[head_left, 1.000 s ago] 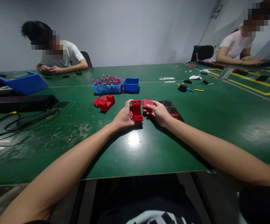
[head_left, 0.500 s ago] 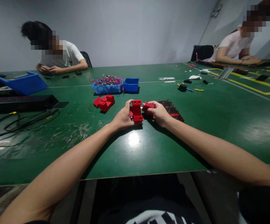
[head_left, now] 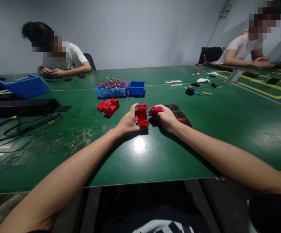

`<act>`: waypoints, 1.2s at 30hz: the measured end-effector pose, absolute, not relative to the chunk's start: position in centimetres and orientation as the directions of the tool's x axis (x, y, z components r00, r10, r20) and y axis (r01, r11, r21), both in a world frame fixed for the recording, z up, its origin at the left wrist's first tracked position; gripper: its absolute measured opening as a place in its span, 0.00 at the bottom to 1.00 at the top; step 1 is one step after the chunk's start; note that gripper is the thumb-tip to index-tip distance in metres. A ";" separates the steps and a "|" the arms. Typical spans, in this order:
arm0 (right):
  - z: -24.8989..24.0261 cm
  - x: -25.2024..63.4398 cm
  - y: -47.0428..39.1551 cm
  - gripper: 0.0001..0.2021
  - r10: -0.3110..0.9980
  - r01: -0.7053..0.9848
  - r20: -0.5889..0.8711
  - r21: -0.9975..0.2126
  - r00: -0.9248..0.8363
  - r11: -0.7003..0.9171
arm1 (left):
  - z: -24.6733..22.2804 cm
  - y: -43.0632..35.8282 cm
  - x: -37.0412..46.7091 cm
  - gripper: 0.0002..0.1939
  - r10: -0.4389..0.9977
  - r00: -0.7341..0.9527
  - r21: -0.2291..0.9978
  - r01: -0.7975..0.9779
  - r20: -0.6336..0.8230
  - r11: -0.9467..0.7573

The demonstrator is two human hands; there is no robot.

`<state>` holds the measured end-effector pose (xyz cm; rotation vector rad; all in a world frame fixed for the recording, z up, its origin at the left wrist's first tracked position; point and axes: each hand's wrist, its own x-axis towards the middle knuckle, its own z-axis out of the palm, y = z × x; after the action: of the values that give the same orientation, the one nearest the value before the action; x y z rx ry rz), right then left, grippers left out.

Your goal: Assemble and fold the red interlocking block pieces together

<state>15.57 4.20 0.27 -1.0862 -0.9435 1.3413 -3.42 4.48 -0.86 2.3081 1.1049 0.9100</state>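
My left hand (head_left: 128,122) is closed around a red bracket-like block (head_left: 143,115), which stands upright with holes in its top and bottom flanges. Just to its right, my right hand (head_left: 166,117) pinches a smaller red piece (head_left: 155,111). The two red parts are close together, with a narrow gap between them. More red blocks (head_left: 108,107) lie on the green table beyond my left hand. Partly hidden by my right hand is a flat black panel (head_left: 180,116) with reddish markings.
A blue tray (head_left: 112,93) of colourful wires stands beside a smaller blue bin (head_left: 136,88). Black cables (head_left: 21,129) and a long black case (head_left: 21,107) are at left. Pliers-like tools (head_left: 198,93) lie at right. Two people (head_left: 77,58) sit across the table (head_left: 130,161).
The small red piece in my right hand has turned, and the silvery end that pointed at the block no longer shows clearly. My left hand and its block have stayed put.
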 end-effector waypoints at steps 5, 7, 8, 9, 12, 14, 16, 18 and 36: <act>0.5 15.5 4.2 0.15 0.997 -0.237 -0.081 -0.969 0.010 -0.076 | -0.9 4.5 -3.5 0.52 0.801 0.466 0.619 0.516 0.377 -0.592; 0.5 15.5 4.2 0.14 0.996 -0.240 -0.092 -0.967 0.011 -0.087 | -1.0 4.6 -3.4 0.52 0.804 0.465 0.627 0.514 0.370 -0.586; 0.6 15.5 4.2 0.14 0.995 -0.246 -0.097 -0.965 0.014 -0.091 | -1.0 4.6 -3.4 0.52 0.805 0.466 0.627 0.514 0.368 -0.585; 0.6 15.5 4.2 0.14 0.995 -0.254 -0.102 -0.963 0.015 -0.095 | -0.9 4.6 -3.4 0.52 0.804 0.466 0.624 0.517 0.368 -0.586; 0.6 15.5 4.2 0.14 0.994 -0.269 -0.112 -0.958 0.014 -0.104 | -0.9 4.5 -3.4 0.52 0.803 0.468 0.610 0.530 0.369 -0.590; 0.6 15.5 4.2 0.14 0.993 -0.279 -0.116 -0.954 0.016 -0.107 | -0.9 4.5 -3.4 0.52 0.805 0.465 0.607 0.535 0.369 -0.588; 0.6 15.5 4.2 0.15 0.993 -0.294 -0.117 -0.950 0.029 -0.103 | -0.9 4.5 -3.4 0.52 0.806 0.465 0.606 0.538 0.367 -0.586; 0.6 15.5 4.2 0.15 0.992 -0.313 -0.116 -0.945 0.044 -0.097 | -0.8 4.5 -3.4 0.52 0.804 0.468 0.606 0.535 0.368 -0.589; 0.8 15.6 4.4 0.18 0.988 -0.363 -0.157 -0.921 0.013 -0.141 | -0.9 4.5 -3.4 0.52 0.803 0.468 0.615 0.525 0.369 -0.588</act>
<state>15.59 4.37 0.77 -1.0554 -0.8264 1.4394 -3.39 4.47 -0.86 2.3023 1.1105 0.9029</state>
